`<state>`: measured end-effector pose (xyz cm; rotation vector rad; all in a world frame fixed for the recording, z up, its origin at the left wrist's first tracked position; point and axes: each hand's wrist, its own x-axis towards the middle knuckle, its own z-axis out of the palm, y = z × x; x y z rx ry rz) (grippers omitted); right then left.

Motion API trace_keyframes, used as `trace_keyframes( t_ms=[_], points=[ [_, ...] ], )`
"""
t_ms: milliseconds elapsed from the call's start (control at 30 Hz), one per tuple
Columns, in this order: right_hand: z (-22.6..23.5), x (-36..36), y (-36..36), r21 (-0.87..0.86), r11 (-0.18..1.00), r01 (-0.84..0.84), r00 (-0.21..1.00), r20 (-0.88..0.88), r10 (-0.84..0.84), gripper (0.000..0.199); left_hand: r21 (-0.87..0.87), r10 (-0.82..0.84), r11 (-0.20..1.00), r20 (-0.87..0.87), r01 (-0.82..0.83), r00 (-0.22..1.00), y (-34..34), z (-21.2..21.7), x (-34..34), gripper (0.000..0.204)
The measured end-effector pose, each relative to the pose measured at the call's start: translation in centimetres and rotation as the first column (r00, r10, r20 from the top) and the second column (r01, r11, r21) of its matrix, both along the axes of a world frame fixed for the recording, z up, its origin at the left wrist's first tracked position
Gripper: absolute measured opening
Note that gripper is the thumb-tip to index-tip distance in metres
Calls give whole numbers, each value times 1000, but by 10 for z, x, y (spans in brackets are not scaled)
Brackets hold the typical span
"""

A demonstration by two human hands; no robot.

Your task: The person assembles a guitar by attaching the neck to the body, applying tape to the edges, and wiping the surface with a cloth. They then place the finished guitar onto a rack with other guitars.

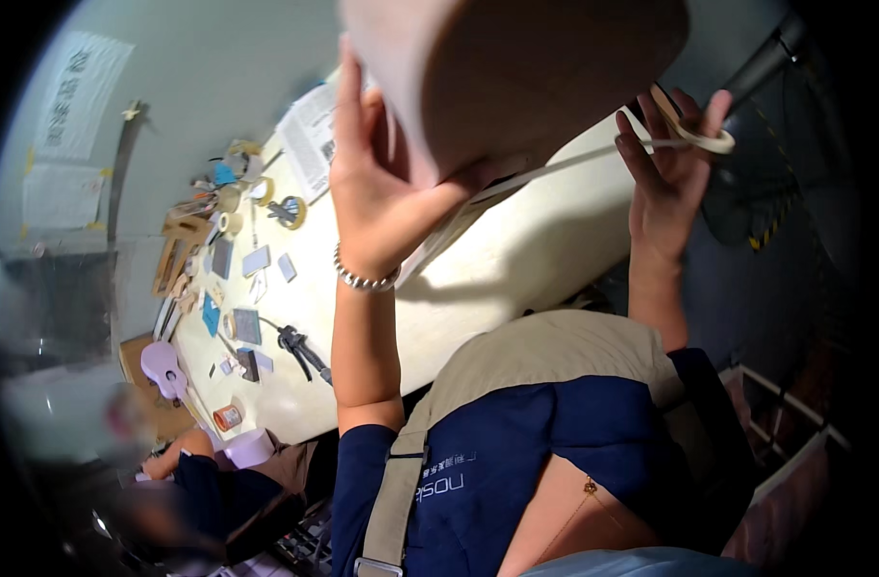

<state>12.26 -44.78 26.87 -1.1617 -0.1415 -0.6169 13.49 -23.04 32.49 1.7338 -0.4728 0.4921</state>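
A large pinkish-beige guitar body (387, 67) with curved sides fills the top of the view, partly cut off by its edge. My left hand (382, 183) grips its lower left side, with the thumb along the lower edge and the fingers up the side. On my right hand (675, 168) a narrow roll of cream masking tape (716, 143) is held by the fingers, some of which are spread. From the roll a taut strip of tape (574, 162) runs left to the body's lower edge, near my left thumb.
Below lies a cream worktable (363, 332). Its left side carries printed sheets (310, 139), tape rolls (230, 223), sanding blocks (247, 327), a black clamp (300, 348) and an orange-brown can (227, 417). A lilac guitar-shaped body (164, 368) is beyond, near a co-worker's arm (182, 452).
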Motion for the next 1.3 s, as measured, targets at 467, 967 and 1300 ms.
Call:
trace_keyframes(
  t_ms=[467,967,1300],
  points=[
    [25,-29,86,103,765,-635,761,253,598,75,255,266,484,869,-837,418,81,-28,-111,77],
    [13,-20,81,-19,761,-648,722,303,622,91,489,75,161,860,-857,505,83,-10,-121,47],
    [23,-24,84,-25,776,-631,731,317,605,72,369,127,273,902,-888,414,82,-28,-119,25]
  ],
)
